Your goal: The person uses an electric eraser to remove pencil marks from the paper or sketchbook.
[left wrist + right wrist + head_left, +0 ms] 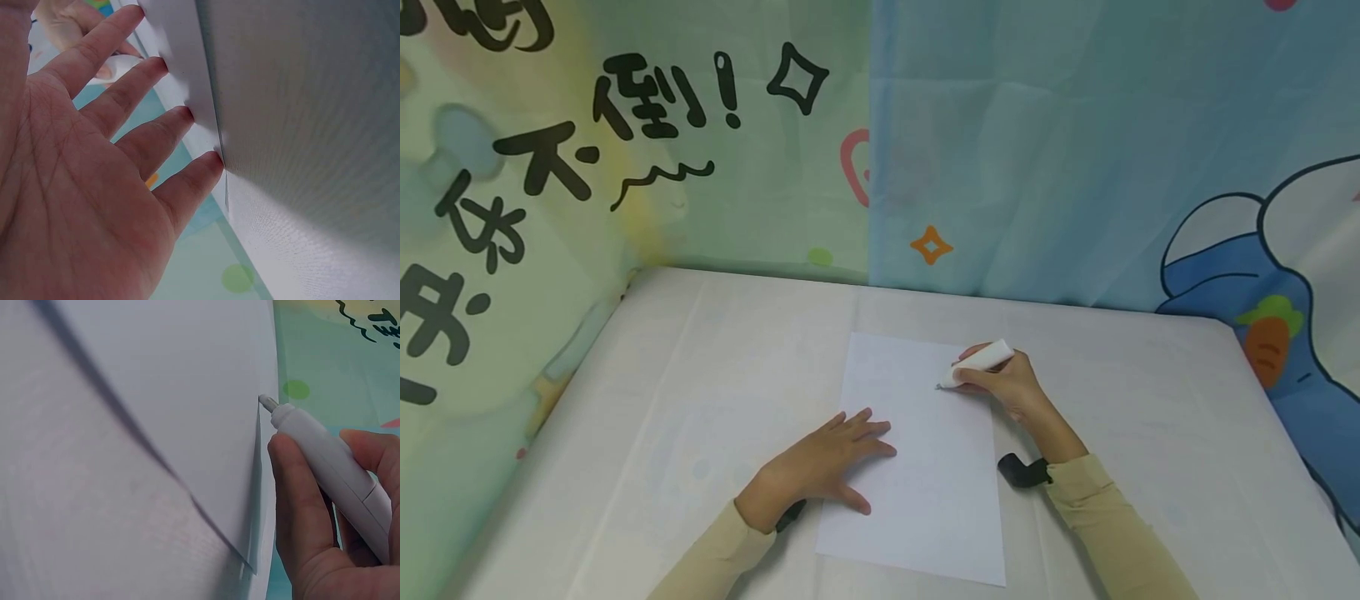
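Note:
A white sheet of paper (928,492) lies on the white-covered table. My left hand (820,461) rests on its left side with the fingers spread; in the left wrist view the fingertips (209,161) touch the sheet. Near the paper's top right corner my right hand (1011,387) grips a thick white correction pen (985,361) between thumb and fingers. The pen tilts, its metal tip pointing down and left. In the right wrist view the tip of the correction pen (312,440) is at the paper's surface; whether it touches I cannot tell. No mark shows on the sheet.
The table (715,350) is covered with a pale, creased cloth. Printed curtains (1037,150) with black lettering and cartoon pictures stand behind it and along the sides. A black strap piece (1022,472) hangs at the right wrist.

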The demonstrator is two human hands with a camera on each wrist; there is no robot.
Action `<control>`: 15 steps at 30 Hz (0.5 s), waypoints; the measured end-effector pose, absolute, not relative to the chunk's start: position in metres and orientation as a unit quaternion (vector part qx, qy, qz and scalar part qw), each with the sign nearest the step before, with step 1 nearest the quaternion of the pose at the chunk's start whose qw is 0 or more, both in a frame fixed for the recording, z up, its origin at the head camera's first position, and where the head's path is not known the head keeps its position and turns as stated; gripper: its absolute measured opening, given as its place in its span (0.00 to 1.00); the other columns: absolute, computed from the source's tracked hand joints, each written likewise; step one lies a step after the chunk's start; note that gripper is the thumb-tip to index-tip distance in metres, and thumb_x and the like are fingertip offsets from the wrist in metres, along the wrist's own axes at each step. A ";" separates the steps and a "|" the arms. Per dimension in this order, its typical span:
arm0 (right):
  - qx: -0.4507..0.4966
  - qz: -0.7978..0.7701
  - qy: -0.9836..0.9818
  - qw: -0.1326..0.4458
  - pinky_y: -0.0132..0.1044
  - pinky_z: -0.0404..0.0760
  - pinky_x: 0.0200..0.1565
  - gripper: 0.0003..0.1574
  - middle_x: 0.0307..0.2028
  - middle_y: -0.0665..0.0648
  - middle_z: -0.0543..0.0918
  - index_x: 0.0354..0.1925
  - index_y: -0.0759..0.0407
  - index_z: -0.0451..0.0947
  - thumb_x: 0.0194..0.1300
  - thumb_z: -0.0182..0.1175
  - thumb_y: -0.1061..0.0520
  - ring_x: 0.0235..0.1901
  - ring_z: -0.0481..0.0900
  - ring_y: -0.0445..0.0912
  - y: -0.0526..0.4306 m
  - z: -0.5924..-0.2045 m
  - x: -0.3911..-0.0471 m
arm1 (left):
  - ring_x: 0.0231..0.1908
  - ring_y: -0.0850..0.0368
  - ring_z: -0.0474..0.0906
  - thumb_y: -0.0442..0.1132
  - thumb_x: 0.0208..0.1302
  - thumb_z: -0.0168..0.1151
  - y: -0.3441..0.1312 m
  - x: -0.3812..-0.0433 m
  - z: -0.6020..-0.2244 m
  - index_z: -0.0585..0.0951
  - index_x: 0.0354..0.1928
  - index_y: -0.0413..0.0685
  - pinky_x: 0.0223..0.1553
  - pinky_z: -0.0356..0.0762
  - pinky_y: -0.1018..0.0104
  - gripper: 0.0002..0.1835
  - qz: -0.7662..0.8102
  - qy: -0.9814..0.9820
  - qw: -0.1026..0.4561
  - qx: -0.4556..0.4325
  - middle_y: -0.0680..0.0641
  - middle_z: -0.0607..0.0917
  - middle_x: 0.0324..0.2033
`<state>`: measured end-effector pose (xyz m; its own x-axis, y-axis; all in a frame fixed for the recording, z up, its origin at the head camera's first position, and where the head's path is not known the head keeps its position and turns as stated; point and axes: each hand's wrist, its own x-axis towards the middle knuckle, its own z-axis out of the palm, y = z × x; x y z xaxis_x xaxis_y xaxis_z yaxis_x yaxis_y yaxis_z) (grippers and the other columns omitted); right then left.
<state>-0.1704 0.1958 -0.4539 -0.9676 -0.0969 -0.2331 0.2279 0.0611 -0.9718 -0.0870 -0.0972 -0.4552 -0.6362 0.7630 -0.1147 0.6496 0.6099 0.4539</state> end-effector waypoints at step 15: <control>0.048 -0.644 0.752 0.130 0.34 0.85 0.42 0.16 0.39 0.53 0.81 0.43 0.68 0.78 0.54 0.69 0.68 0.41 0.79 0.41 0.196 -0.452 -0.165 | 0.73 0.43 0.55 0.54 0.48 0.75 -0.098 -0.086 -0.454 0.75 0.62 0.52 0.71 0.55 0.46 0.38 0.189 0.884 0.143 0.404 0.45 0.69 0.69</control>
